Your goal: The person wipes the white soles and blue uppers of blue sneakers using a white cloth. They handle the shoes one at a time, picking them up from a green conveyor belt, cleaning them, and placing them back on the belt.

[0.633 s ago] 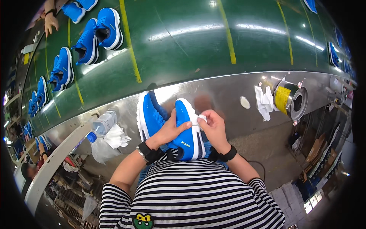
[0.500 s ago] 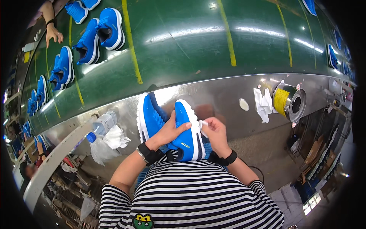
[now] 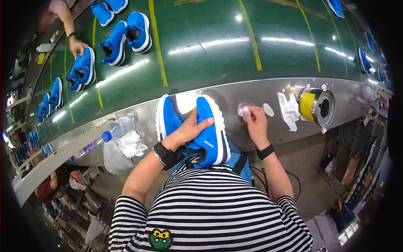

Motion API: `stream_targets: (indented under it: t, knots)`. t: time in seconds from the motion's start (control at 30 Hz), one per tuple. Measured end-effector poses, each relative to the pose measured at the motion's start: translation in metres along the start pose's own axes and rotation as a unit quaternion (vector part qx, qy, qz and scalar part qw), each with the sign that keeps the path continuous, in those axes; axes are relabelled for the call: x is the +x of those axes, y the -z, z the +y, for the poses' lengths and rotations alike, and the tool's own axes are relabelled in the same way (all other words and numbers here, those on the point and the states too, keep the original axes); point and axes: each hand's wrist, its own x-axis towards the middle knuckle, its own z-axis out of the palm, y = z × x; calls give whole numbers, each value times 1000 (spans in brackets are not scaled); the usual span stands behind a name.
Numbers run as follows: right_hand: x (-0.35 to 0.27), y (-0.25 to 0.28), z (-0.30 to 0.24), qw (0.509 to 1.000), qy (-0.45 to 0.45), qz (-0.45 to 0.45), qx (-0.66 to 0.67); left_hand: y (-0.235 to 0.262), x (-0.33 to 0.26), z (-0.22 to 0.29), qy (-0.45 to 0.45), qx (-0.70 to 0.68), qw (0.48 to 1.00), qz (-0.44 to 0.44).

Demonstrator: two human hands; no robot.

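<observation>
A pair of blue sneakers with white soles rests upright, toes pointing away, against the metal ledge in front of me. My left hand [image 3: 189, 129] is closed on the right-hand sneaker [image 3: 215, 138], its thumb across the upper and the other fingers inside the gap. The left-hand sneaker [image 3: 169, 118] leans close beside it. Away to the right, my right hand [image 3: 257, 126] pinches a small crumpled white wad [image 3: 242, 111] over the ledge. Just beyond those fingertips lies a whitish round disc [image 3: 268, 110].
Past the ledge runs a green conveyor belt [image 3: 201, 67] carrying blue sneakers [image 3: 113, 44]; another person's hand [image 3: 77, 45] touches one pair. White paper [image 3: 288, 111] and a tin with a yellow label [image 3: 308, 106] sit right. Left are a bottle [image 3: 121, 127] and crumpled paper [image 3: 132, 143].
My right hand has moved from the sneaker's sole edge rightward to near the disc, still pinching the wad. Sneakers on the belt have shifted right, and the other person's hand has reached a pair.
</observation>
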Motion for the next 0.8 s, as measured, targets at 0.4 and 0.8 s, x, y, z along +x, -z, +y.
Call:
stream_targets:
  t: [0.4,0.8]
  knots:
    - [-34,12,-37,913,-112,-263,290,-8,9,4,-65,-4,996,66]
    - [-12,11,-53,786,-243,-293,488,-39,-13,37,-51,-235,956,166]
